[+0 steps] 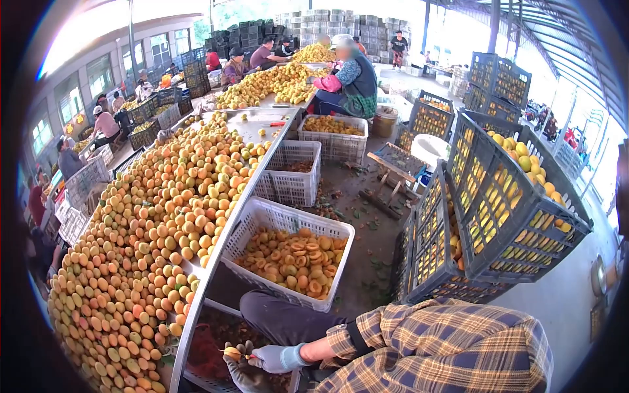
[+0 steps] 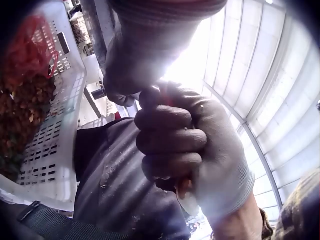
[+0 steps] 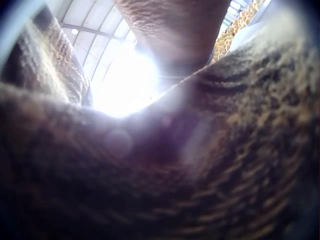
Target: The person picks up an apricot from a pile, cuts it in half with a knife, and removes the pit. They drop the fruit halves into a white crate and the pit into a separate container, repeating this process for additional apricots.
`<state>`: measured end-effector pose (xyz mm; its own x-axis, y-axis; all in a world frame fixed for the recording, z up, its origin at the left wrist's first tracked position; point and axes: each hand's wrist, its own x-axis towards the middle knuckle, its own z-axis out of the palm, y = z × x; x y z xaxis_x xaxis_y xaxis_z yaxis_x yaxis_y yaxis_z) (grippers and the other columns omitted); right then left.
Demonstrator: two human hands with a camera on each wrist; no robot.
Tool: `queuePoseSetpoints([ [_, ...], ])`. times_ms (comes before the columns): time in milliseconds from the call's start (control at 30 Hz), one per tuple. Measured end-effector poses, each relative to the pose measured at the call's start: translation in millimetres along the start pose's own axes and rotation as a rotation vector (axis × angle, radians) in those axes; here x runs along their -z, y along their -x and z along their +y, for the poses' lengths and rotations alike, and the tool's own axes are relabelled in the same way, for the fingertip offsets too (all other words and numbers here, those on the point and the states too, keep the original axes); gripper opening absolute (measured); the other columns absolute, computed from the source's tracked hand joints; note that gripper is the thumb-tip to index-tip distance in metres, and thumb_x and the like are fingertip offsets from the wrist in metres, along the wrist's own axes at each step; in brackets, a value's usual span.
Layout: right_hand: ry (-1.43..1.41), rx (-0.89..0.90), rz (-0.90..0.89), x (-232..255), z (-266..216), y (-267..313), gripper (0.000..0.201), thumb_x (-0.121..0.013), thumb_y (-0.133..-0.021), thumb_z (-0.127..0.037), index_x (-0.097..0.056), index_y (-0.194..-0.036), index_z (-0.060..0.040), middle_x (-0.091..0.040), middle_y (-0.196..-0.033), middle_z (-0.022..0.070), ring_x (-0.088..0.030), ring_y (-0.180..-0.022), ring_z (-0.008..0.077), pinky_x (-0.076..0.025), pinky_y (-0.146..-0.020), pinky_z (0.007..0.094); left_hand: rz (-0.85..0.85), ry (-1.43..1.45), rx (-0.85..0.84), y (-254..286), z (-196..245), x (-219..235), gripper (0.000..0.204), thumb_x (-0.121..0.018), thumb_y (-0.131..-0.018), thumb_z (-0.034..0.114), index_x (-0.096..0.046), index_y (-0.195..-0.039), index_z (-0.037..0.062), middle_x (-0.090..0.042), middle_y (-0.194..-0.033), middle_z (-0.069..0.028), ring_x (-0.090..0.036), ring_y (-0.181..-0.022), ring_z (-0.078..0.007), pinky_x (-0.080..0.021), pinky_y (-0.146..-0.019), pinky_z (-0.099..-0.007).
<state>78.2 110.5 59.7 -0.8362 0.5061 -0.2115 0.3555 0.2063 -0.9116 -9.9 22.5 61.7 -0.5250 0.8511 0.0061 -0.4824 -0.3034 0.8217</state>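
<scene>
At the bottom of the head view, my left hand [image 1: 244, 376] in a dark glove holds an apricot [image 1: 232, 353] between its fingers. My right hand [image 1: 272, 359], in a grey glove with a pale cuff, is right beside it. A thin knife [image 1: 249, 357] runs from the right fingers to the fruit. In the left wrist view the right hand [image 2: 172, 135] has its fingers curled round the handle, mostly hidden in the fist, and the left hand [image 2: 145, 55] comes down from above. Blurred glove fabric fills most of the right wrist view.
A metal-edged table [image 1: 219, 259] bears a wide heap of apricots [image 1: 164, 203] on my left. A white crate [image 1: 344, 262] of halved apricots stands beyond my knee. Another white crate [image 2: 50, 145] with dark scraps sits by my leg. Tilted dark crates [image 1: 517, 242] of fruit are stacked at right.
</scene>
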Motion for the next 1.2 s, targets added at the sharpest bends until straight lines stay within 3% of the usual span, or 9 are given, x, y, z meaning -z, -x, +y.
queuePoseSetpoints([
  [133, 0.048, -0.004, -0.028, 11.5, -4.2, -15.4, 0.034, -0.047, -0.095, -0.032, -0.063, -0.092, -0.0011, -0.065, -0.093, 0.0223, -0.060, -0.094, 0.0404, -0.043, -0.077, 0.0462, 0.130, 0.226, 0.225, -2.3, 9.5, -7.5, 0.039, -0.044, -0.099, 0.022, -0.045, -0.133, 0.0023, -0.057, -0.123, -0.0108, -0.053, -0.115, -0.0250, -0.039, -0.102, -0.0369],
  [400, 0.056, -0.013, 0.039, 3.6, -7.8, 10.7, 0.036, -0.045, -0.095, -0.029, -0.062, -0.087, 0.0016, -0.065, -0.087, 0.0236, -0.061, -0.086, 0.0406, -0.043, -0.075, 0.0455, -0.038, -0.211, -0.155, -1.4, -13.9, -8.9, 0.037, -0.056, -0.093, 0.020, -0.046, -0.126, 0.0045, -0.060, -0.117, -0.0114, -0.056, -0.108, -0.0275, -0.042, -0.099, -0.0380],
  [433, 0.128, 0.055, 0.070, 1.8, 0.6, 2.2, 0.033, -0.046, -0.092, -0.026, -0.063, -0.085, 0.0006, -0.065, -0.084, 0.0236, -0.062, -0.081, 0.0406, -0.044, -0.072, 0.0468, -0.023, 0.157, -0.015, -4.9, -28.0, 0.4, 0.036, -0.051, -0.097, 0.023, -0.045, -0.123, -0.0005, -0.055, -0.117, -0.0127, -0.056, -0.103, -0.0219, -0.045, -0.093, -0.0346],
  [533, 0.296, 0.146, -0.013, 19.4, -16.2, -3.9, 0.024, -0.048, -0.085, -0.020, -0.065, -0.079, -0.0028, -0.065, -0.079, 0.0221, -0.063, -0.072, 0.0387, -0.047, -0.063, 0.0460, -0.100, -0.523, -0.218, -0.9, -1.8, -24.4, 0.036, -0.036, -0.094, -0.001, -0.040, -0.130, 0.0002, -0.051, -0.127, -0.0137, -0.051, -0.115, -0.0221, -0.041, -0.100, -0.0359],
  [667, 0.213, 0.093, 0.038, 3.2, -6.6, -8.4, 0.037, -0.043, -0.095, -0.036, -0.060, -0.091, -0.0033, -0.064, -0.082, 0.0248, -0.061, -0.081, 0.0449, -0.048, -0.069, 0.0511, 0.125, 0.519, 0.182, -9.4, -27.1, 22.2, 0.047, -0.045, -0.098, 0.040, -0.051, -0.123, -0.0002, -0.059, -0.117, -0.0106, -0.055, -0.106, -0.0218, -0.044, -0.095, -0.0361],
  [733, 0.271, 0.052, -0.008, 5.1, -6.6, 1.6, 0.037, -0.044, -0.095, -0.039, -0.055, -0.097, -0.0031, -0.063, -0.080, 0.0259, -0.060, -0.080, 0.0457, -0.046, -0.068, 0.0526, 0.249, 0.512, 0.170, -13.9, -30.0, 26.6, 0.062, -0.045, -0.092, 0.055, -0.056, -0.117, -0.0015, -0.062, -0.110, -0.0124, -0.057, -0.103, -0.0240, -0.044, -0.095, -0.0371],
  [967, 0.114, 0.415, 0.142, 40.6, -28.2, 11.2, 0.046, -0.060, -0.089, -0.041, -0.051, -0.116, -0.0050, -0.064, -0.087, 0.0215, -0.061, -0.084, 0.0420, -0.052, -0.065, 0.0418, 0.160, 0.881, 0.278, -16.0, -18.0, 26.7, 0.050, -0.046, -0.096, 0.043, -0.058, -0.114, -0.0021, -0.064, -0.106, -0.0138, -0.061, -0.096, -0.0228, -0.048, -0.090, -0.0336],
  [1133, 0.320, 0.316, 0.057, 51.1, -31.4, -5.1, 0.043, -0.072, -0.080, -0.034, -0.058, -0.114, -0.0125, -0.067, -0.088, 0.0169, -0.065, -0.083, 0.0355, -0.054, -0.069, 0.0399, 0.033, 0.491, 0.455, 2.1, -9.5, 9.7, 0.041, -0.045, -0.098, 0.042, -0.055, -0.119, 0.0083, -0.062, -0.107, -0.0060, -0.062, -0.092, -0.0151, -0.051, -0.080, -0.0307],
  [1200, 0.381, 0.405, 0.022, 52.3, -19.7, -5.5, 0.039, -0.070, -0.079, -0.028, -0.059, -0.114, -0.0140, -0.066, -0.091, 0.0162, -0.064, -0.085, 0.0358, -0.053, -0.073, 0.0397, 0.112, 0.196, 0.290, 2.8, 3.3, -10.6, 0.034, -0.050, -0.098, 0.030, -0.056, -0.118, 0.0033, -0.061, -0.110, -0.0059, -0.063, -0.091, -0.0153, -0.053, -0.079, -0.0279],
])
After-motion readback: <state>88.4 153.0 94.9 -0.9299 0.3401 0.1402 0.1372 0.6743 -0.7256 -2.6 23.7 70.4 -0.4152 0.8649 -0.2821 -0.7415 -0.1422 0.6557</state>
